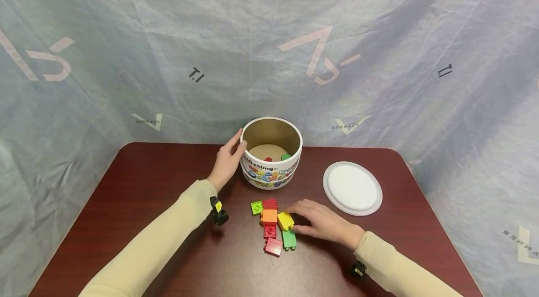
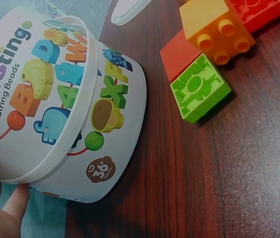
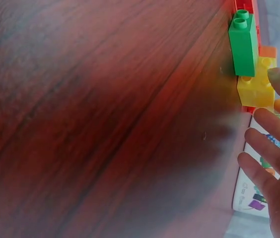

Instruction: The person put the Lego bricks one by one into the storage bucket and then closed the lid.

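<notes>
At the back of the table stands a round white bucket [image 1: 271,170] printed with colourful letters and "Interesting". My left hand [image 1: 227,161] rests against its left side at the rim, fingers fairly straight. A few bricks are partly visible inside. My right hand [image 1: 322,222], its fingers spread, is beside a yellow toy brick [image 1: 286,220]. Thumb and index finger lie at the brick's edge; whether they grip it is unclear. Around it are a green brick [image 1: 289,240], an orange brick [image 1: 269,216], a lime brick [image 2: 199,89] and several red bricks [image 1: 273,247].
A round white lid [image 1: 353,188] lies on the dark red wooden table [image 1: 177,161], right of the bucket. Grey printed cloth [image 1: 252,54] hangs behind the table and along both sides. Small dark cameras [image 1: 218,211] are strapped at both wrists.
</notes>
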A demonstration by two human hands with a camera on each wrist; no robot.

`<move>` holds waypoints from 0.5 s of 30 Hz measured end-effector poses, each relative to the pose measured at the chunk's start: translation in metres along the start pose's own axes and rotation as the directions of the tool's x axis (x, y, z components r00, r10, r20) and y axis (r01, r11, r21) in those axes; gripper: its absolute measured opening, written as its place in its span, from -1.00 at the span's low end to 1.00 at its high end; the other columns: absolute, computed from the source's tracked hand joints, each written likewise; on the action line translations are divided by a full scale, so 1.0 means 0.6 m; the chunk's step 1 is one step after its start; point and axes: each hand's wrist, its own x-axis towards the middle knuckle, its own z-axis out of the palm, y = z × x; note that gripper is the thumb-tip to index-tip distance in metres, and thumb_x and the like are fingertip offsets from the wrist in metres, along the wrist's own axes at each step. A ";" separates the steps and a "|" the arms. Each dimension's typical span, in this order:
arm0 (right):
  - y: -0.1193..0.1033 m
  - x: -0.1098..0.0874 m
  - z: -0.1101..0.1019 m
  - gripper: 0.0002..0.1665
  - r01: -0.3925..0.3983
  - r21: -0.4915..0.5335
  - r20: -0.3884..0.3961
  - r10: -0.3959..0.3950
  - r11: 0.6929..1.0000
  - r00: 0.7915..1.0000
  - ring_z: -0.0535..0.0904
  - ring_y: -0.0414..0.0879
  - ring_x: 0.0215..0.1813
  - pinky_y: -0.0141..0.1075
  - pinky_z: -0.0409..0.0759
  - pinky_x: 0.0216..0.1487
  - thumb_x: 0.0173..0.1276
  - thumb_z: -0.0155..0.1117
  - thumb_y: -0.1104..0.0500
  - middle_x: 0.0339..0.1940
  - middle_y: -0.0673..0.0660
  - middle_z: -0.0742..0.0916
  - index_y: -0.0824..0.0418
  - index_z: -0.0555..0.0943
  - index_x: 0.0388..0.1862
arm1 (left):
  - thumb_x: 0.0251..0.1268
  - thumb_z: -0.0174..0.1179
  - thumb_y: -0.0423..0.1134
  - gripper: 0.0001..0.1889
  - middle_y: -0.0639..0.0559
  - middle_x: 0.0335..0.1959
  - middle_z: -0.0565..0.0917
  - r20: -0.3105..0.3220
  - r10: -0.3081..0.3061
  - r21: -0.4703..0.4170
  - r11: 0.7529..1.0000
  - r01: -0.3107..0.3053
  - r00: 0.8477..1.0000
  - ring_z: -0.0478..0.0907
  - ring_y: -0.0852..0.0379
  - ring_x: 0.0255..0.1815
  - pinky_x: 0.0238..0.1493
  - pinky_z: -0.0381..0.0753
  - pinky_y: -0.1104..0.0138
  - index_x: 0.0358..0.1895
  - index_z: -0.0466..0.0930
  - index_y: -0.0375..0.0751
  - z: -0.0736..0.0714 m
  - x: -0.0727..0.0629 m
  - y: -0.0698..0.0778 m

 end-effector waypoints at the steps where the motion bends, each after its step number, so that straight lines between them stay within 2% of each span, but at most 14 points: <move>1: 0.001 0.000 0.001 -0.53 -0.003 -0.001 0.000 0.003 1.000 1.000 0.62 -0.19 0.14 -0.20 0.65 0.20 0.45 0.45 0.02 0.10 -0.06 0.73 0.13 0.64 0.26 | 0.69 0.04 -0.05 -0.38 0.06 0.67 0.19 0.001 0.003 0.000 1.000 -0.003 1.000 0.20 -0.02 0.63 0.58 0.29 0.07 0.68 0.15 0.03 0.000 0.001 0.000; 15: -0.004 0.005 0.002 -0.50 -0.074 0.023 0.047 0.073 0.997 0.996 0.60 -0.20 0.19 -0.18 0.63 0.26 0.48 0.42 -0.02 0.15 -0.08 0.71 0.09 0.62 0.31 | 0.68 0.06 -0.05 -0.37 0.04 0.66 0.20 0.001 0.003 -0.005 1.000 -0.003 1.000 0.22 -0.03 0.62 0.58 0.29 0.06 0.68 0.14 0.02 0.000 0.000 -0.002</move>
